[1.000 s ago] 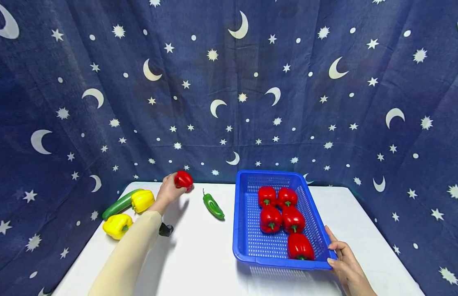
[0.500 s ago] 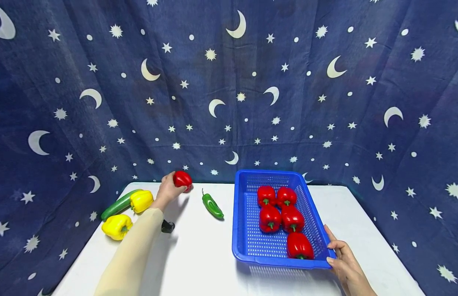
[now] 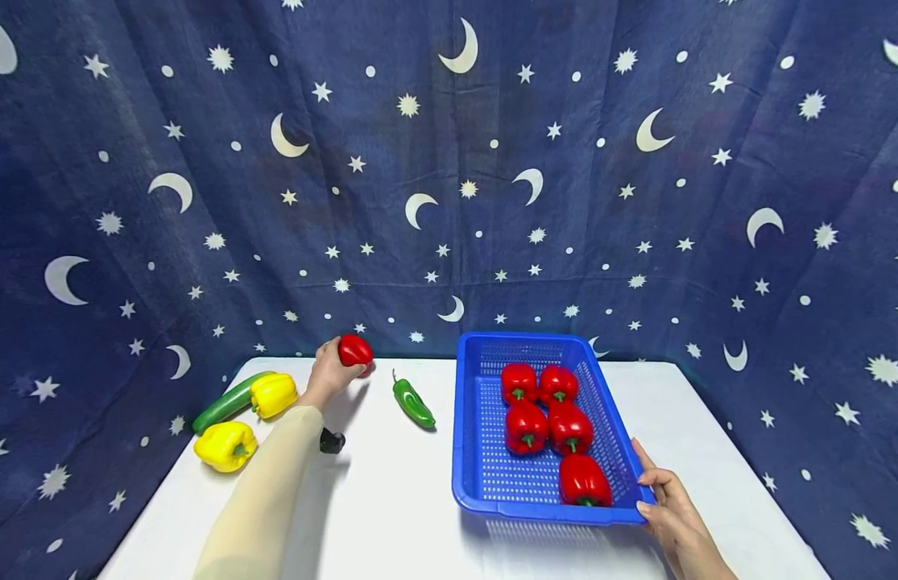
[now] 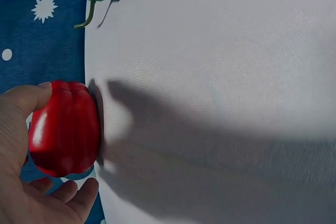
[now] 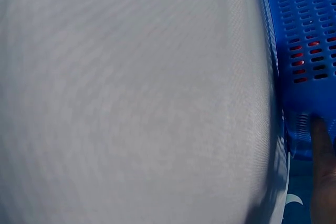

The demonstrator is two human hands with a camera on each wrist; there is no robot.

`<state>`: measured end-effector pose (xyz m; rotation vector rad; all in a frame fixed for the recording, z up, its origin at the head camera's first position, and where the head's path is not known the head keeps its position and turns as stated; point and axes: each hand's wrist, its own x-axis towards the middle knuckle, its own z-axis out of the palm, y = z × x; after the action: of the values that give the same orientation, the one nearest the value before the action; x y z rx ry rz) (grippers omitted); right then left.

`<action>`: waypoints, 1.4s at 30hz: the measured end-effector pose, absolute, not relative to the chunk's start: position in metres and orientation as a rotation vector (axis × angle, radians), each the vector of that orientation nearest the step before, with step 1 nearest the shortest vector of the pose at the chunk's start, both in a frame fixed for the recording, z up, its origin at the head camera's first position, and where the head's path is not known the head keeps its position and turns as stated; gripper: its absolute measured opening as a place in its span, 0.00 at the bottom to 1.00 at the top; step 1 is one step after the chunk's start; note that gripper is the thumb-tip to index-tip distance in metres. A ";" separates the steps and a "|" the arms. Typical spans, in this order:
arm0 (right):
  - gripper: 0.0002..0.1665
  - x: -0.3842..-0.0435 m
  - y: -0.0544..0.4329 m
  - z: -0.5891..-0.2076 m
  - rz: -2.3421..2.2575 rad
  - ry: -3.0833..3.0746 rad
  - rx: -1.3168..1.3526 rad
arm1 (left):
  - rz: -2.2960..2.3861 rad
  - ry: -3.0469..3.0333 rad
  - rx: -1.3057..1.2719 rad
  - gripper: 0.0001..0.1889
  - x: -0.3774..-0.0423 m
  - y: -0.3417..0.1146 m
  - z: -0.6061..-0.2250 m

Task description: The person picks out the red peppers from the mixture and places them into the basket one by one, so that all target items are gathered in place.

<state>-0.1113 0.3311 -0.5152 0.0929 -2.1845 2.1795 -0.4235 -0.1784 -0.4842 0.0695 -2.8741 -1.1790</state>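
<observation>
At the table's far edge my left hand (image 3: 331,372) holds a red bell pepper (image 3: 356,354). In the left wrist view the thumb (image 4: 39,95) lies on one side of this pepper, and several fingers (image 4: 84,200) are loosely bent past its other side. My right hand (image 3: 673,511) grips the near right corner of a blue perforated basket (image 3: 469,435), thumb at the rim and fingers along the side. Several red bell peppers (image 3: 527,427) lie inside the basket. In the right wrist view one finger (image 5: 321,153) presses against the basket wall (image 5: 302,95).
A green chili pepper (image 3: 414,404) lies between the left hand and the basket. On the left are two yellow bell peppers (image 3: 224,447) and a long green cucumber-like vegetable (image 3: 227,403). A dark blue curtain (image 3: 391,161) with moons and stars surrounds the white table (image 3: 398,499).
The whole head view has shifted slightly left. Both hands keep their places, the left at the red bell pepper and the right at the basket corner.
</observation>
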 end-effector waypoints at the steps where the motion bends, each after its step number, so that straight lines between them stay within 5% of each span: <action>1: 0.13 -0.111 0.331 -0.515 2.177 -2.181 0.105 | -1.176 -2.877 0.066 0.48 -0.424 -0.178 -0.485; 19: 0.12 -0.111 0.330 -0.513 2.191 -2.175 0.063 | -1.155 -2.884 0.095 0.50 -0.434 -0.175 -0.489; 42: 0.12 -0.110 0.331 -0.514 2.188 -2.167 0.125 | -0.959 -2.987 0.017 0.41 -0.430 -0.170 -0.483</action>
<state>-0.1100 0.3308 -0.5143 0.1254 -2.1671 2.1883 -0.4298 -0.1702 -0.4829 0.0171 -2.9872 -0.9591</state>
